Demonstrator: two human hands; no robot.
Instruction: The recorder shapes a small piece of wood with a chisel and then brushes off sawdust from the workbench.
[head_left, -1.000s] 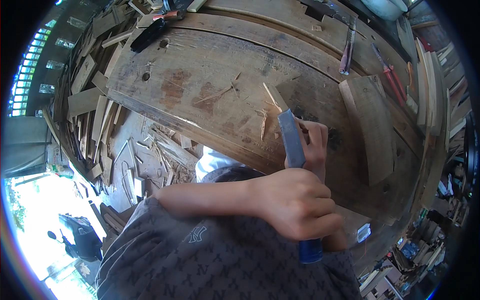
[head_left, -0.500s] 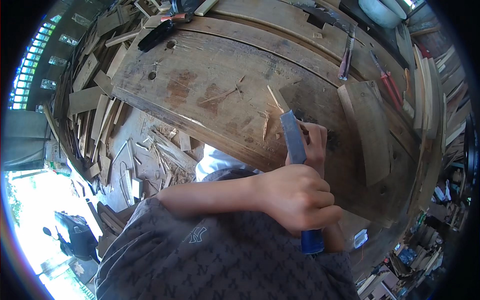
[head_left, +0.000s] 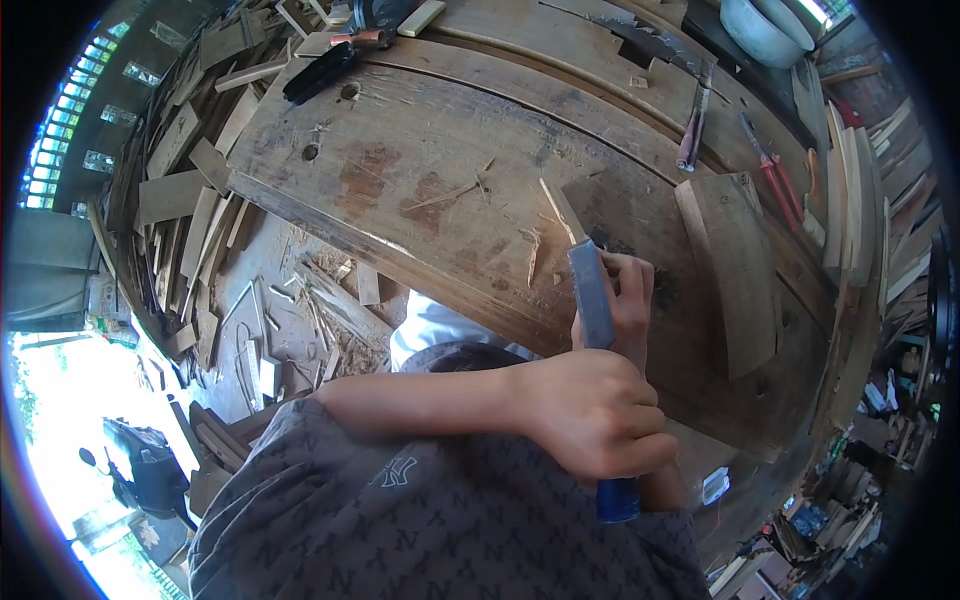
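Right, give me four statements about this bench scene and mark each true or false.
1. The left hand is closed around the blue-handled tool. True.
2. The right hand lies flat, far from the blue-handled tool. False: it is curled, close beside that tool.
3. A wide wooden board lies to the right of both hands. True.
4. The red-handled tool is in the left hand. False: it lies toward the picture's upper right.

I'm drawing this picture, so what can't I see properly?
- Most of the chisel's blue handle: head view, inside the left hand.
- Part of the right hand: head view, behind the blade and left hand.
- The wood strip's near end: head view, behind the blade and right hand.
- Part of the bowl: head view, past the top edge.
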